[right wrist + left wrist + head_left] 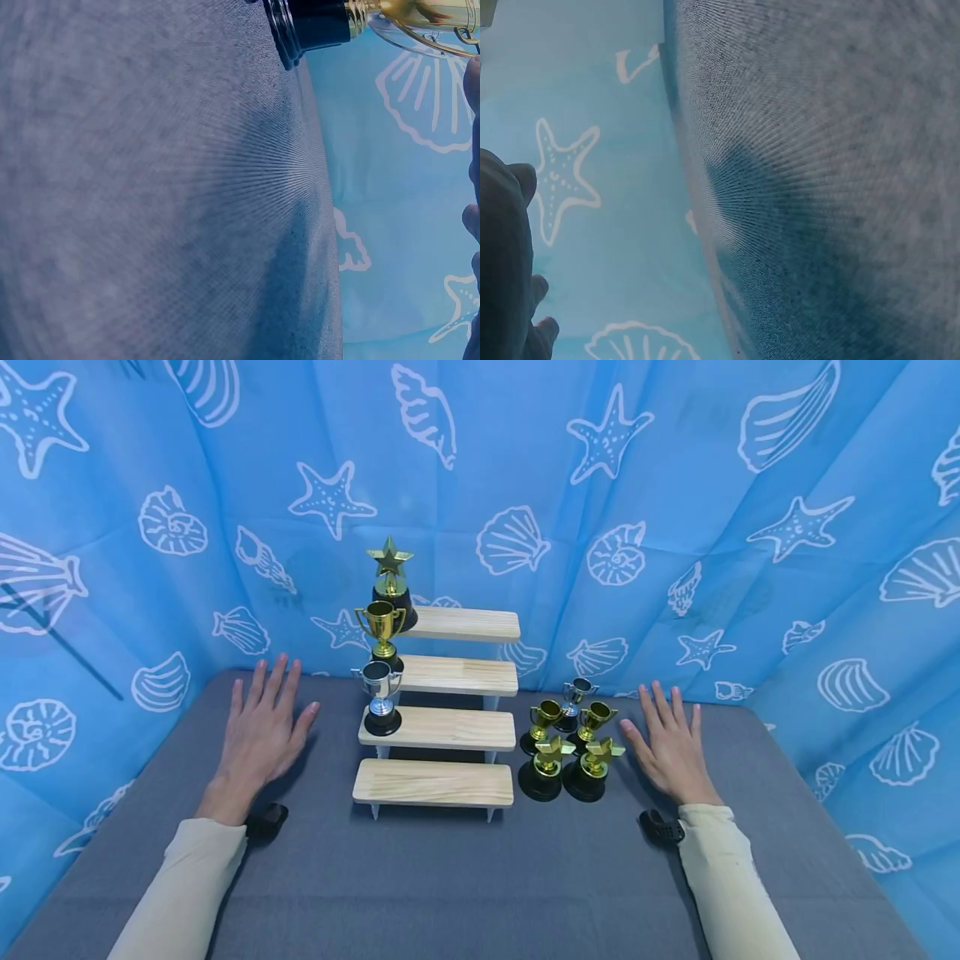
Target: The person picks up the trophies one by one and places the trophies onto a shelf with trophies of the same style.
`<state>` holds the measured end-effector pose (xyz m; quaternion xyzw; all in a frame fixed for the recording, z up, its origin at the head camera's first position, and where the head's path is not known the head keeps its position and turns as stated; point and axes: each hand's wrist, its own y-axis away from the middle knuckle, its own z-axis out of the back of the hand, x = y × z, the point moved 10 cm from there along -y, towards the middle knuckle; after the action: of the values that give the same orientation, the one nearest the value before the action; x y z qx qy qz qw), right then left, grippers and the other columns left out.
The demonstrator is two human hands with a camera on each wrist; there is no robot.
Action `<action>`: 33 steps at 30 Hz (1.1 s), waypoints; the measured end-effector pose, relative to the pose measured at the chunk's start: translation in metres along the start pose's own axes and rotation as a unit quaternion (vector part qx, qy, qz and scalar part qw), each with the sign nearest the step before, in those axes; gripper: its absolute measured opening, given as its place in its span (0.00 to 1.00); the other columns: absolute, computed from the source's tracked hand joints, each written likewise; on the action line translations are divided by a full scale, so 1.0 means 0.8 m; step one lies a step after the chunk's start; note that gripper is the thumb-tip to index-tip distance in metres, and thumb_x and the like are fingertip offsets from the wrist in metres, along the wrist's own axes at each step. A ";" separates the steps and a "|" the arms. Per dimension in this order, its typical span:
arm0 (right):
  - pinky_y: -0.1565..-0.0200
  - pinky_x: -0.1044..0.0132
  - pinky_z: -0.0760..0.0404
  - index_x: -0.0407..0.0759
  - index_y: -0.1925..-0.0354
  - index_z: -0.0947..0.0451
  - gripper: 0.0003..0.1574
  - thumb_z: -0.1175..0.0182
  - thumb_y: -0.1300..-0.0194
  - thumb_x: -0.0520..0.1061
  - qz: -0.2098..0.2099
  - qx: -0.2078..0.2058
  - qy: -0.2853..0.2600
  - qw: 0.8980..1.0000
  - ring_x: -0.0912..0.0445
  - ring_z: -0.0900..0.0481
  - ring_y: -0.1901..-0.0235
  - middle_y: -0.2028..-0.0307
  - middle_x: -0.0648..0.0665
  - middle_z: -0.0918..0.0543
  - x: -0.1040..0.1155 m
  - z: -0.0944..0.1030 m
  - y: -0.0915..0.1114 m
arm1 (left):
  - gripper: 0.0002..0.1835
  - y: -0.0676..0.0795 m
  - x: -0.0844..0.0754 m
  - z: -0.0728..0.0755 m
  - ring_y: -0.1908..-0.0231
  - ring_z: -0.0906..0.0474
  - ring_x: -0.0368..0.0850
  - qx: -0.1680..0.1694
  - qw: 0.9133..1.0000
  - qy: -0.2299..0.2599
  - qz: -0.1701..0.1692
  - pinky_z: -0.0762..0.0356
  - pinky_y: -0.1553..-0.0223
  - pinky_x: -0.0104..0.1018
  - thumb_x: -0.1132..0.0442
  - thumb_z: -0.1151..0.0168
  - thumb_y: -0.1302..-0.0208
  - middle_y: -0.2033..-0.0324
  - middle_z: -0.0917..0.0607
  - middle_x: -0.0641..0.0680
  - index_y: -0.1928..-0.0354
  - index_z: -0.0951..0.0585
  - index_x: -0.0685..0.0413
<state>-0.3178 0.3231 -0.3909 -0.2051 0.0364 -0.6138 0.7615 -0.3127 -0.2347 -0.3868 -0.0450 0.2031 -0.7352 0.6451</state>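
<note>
My left hand (259, 733) is spread with straight fingers at the left of the grey table, holding nothing. On the right, my right hand (671, 752) lies likewise, its thumb close to a group of small trophies. That group has a silver cup (577, 691), two gold cups (547, 717) and two gold star trophies (548, 758), all on black bases. Between the hands stands a stepped wooden rack (433, 782). At the left ends of its upper three steps stand a gold star trophy (391, 564), a gold cup (381, 625) and a silver cup (378, 683), top to bottom.
A blue curtain (465, 477) with white shells and starfish hangs behind the table (420, 885) and along both sides. Black straps with cameras (267, 823) sit on both wrists. The lowest wooden step is nearest the front.
</note>
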 end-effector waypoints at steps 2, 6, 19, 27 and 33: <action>0.26 0.34 0.74 0.39 0.20 0.54 0.46 0.61 0.20 0.66 0.000 0.000 -0.002 1.000 0.40 0.70 0.22 0.21 0.32 0.53 0.000 0.001 0.000 | 0.39 0.000 -0.001 0.000 0.22 0.68 0.62 0.000 1.000 0.003 0.001 0.74 0.24 0.63 0.46 0.57 0.19 0.20 0.57 0.63 0.19 0.56 0.57; 0.24 0.36 0.72 0.37 0.21 0.52 0.46 0.59 0.20 0.65 0.001 -0.003 -0.012 1.000 0.38 0.65 0.22 0.22 0.30 0.51 0.003 0.001 0.000 | 0.37 0.002 -0.001 0.002 0.22 0.63 0.64 -0.008 1.000 0.014 0.001 0.72 0.23 0.62 0.47 0.56 0.19 0.21 0.53 0.65 0.20 0.51 0.59; 0.27 0.31 0.50 0.34 0.24 0.44 0.43 0.50 0.21 0.61 0.010 -0.041 -0.046 0.998 0.29 0.45 0.28 0.28 0.26 0.39 0.003 0.005 0.000 | 0.31 0.004 -0.003 0.008 0.33 0.38 0.72 -0.032 0.999 0.035 -0.004 0.40 0.32 0.71 0.55 0.44 0.24 0.32 0.33 0.73 0.28 0.35 0.68; 0.35 0.25 0.40 0.36 0.23 0.44 0.44 0.49 0.22 0.61 -0.045 -0.020 -0.083 0.995 0.27 0.41 0.32 0.29 0.24 0.39 -0.008 0.000 0.003 | 0.29 0.007 -0.006 0.003 0.38 0.33 0.73 -0.005 0.992 0.125 0.023 0.33 0.38 0.72 0.58 0.42 0.25 0.37 0.28 0.73 0.30 0.33 0.69; 0.39 0.27 0.33 0.33 0.26 0.40 0.41 0.46 0.22 0.57 -0.056 -0.027 -0.116 0.991 0.29 0.35 0.36 0.34 0.24 0.33 -0.010 0.000 0.003 | 0.30 0.015 -0.017 -0.009 0.39 0.29 0.71 0.050 0.969 0.238 0.043 0.29 0.39 0.69 0.53 0.46 0.22 0.38 0.26 0.72 0.29 0.34 0.67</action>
<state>-0.3177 0.3313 -0.3932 -0.2970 -0.0474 -0.6261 0.7195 -0.3019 -0.2204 -0.3952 0.1723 0.3154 -0.7058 0.6105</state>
